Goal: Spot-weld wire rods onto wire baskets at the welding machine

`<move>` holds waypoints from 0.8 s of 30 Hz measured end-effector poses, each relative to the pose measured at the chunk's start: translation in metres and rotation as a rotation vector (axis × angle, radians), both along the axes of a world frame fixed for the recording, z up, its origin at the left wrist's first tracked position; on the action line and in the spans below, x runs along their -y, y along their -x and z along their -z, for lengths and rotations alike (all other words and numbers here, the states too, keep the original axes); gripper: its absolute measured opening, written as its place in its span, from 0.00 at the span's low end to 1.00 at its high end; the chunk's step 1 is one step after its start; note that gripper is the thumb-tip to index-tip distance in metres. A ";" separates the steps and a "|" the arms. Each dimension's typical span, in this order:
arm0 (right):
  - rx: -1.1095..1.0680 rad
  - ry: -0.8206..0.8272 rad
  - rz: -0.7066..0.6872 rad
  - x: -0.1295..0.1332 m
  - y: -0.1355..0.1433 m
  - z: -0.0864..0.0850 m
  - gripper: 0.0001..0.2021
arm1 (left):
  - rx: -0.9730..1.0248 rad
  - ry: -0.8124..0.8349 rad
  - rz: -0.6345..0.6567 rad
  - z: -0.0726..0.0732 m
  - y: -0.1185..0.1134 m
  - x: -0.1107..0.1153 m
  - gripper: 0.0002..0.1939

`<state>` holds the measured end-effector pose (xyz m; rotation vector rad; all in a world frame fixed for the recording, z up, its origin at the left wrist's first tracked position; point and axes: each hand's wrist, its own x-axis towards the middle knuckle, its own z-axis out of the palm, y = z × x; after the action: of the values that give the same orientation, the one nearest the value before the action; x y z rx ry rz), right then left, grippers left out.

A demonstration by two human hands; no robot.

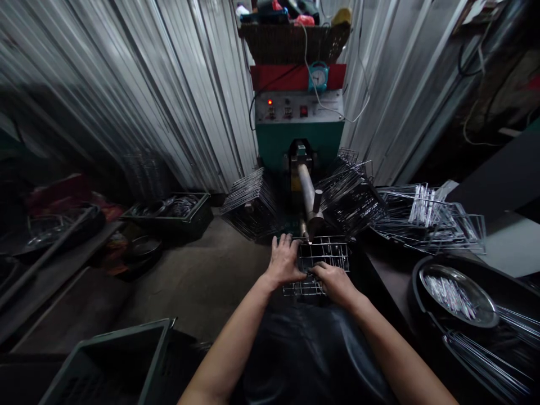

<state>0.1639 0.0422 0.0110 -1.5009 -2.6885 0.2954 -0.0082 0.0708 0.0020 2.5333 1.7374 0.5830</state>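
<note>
Holding: one wire rack [329, 254], bright metal grid, directly in front of me, lying between and partly under my hands.
Left hand [283, 261]: laid at the rack's left edge, fingers a little spread and pointing away from me, thumb turned inward; I cannot tell whether it is closed on a wire, the underside being hidden.
Right hand [335, 281]: fingers curled, gripping the rack near its middle, just beside my left thumb; much of the grid lies beyond my knuckles, on the far side.
Lower grid [304, 289]: wires nearer my body, below both hands; I cannot tell if they belong to the same piece.
Machine arm [306, 183]: pale cylinder reaching toward me, its tip at the rack's far edge; contact unclear.
Machine [278, 140]: green front, one red light [270, 102] lit, teal clock [318, 77] above the panel.
Stacks of wire racks: one [248, 202] left of the arm, one [352, 197] right of it, both tilted.
Loose frames [430, 219]: heaped to my right.
Round dish [481, 292]: metal, holding short rods [450, 295], well apart from my right hand.
Green crate [122, 331]: at my lower left.
</note>
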 end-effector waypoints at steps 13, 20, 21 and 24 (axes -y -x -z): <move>-0.005 -0.004 0.011 -0.002 0.004 -0.003 0.19 | 0.027 0.029 0.042 0.001 0.002 -0.005 0.38; -0.012 -0.016 -0.002 -0.008 0.002 -0.003 0.18 | 0.054 0.052 0.043 0.002 0.004 -0.012 0.38; -0.012 -0.026 0.000 -0.008 0.001 -0.002 0.17 | 0.067 0.057 0.046 0.002 0.004 -0.011 0.38; 0.013 -0.061 0.013 -0.006 0.001 0.002 0.16 | 0.082 0.065 0.042 0.003 0.003 -0.010 0.40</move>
<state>0.1627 0.0482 0.0091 -1.5081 -2.6710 0.2024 -0.0115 0.0813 -0.0008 2.4589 1.6451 0.6090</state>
